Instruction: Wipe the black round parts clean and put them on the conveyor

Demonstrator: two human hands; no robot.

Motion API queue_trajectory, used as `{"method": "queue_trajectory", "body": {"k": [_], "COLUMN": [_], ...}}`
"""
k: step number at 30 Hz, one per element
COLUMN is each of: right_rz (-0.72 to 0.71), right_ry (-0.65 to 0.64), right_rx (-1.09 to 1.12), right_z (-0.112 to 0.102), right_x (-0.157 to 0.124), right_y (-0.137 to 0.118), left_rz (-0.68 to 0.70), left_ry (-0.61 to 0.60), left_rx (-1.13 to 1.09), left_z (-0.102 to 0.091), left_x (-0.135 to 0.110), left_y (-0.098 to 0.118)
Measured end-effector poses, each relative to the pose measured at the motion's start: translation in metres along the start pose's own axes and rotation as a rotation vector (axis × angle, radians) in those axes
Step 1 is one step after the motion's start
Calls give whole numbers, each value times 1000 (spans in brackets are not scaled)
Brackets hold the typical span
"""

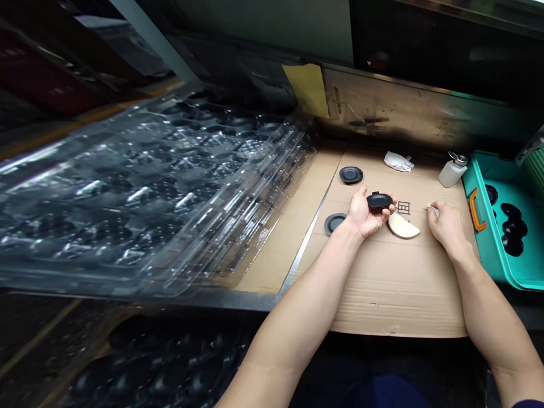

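Worktop: surfaced in brown cardboard, a dark printed character near its middle. Trays: clear plastic, stacked at the left, many-pocketed, glossy, blurred. Bin: teal plastic, at the right, orange handle on the side facing the cardboard; several glossy black pieces inside. Left hand: palm up, fingers and thumb curled, grasping a black part. Right hand: lowered near the bin, thumb and fingers pinched on a white scrap. Bottle: translucent white, metal top, upright beside the bin. Pad: cream, half-round outline, lying between the hands. Cloth: white, crumpled, at the rear. Discs, dark grey to black, rimmed, with sunken centres: one group beyond the left hand, another just beside its wrist, partly hidden. Black part: held above the cardboard; rounded outline, shallow form, smooth face with a soft sheen, narrow rim, small tab at its far edge. Scrap: white, tiny, details unclear.
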State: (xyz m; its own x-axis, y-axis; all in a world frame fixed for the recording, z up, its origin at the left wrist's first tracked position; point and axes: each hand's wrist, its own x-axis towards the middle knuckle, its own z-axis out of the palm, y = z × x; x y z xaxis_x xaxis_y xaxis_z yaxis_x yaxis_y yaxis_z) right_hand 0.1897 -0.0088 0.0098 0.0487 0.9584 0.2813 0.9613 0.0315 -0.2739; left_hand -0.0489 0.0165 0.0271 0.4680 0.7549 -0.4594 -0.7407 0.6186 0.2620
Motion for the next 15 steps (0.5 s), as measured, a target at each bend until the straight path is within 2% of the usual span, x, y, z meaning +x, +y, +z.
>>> {"method": "queue_trajectory", "body": {"k": [3, 6, 15], "right_rz": [-76, -90, -98], "right_ry": [51, 90, 52], "right_rx": [137, 210, 189], "right_z": [2, 3, 4], "right_x": [1, 2, 0], "right_y": [-3, -6, -9], "left_rz": [33, 80, 150], "left_ry": [23, 27, -111], "left_rx": [61, 150, 293], "left_z": [2, 2, 6], "left_x": [-1, -1, -7], "left_y": [-2, -5, -11]}}
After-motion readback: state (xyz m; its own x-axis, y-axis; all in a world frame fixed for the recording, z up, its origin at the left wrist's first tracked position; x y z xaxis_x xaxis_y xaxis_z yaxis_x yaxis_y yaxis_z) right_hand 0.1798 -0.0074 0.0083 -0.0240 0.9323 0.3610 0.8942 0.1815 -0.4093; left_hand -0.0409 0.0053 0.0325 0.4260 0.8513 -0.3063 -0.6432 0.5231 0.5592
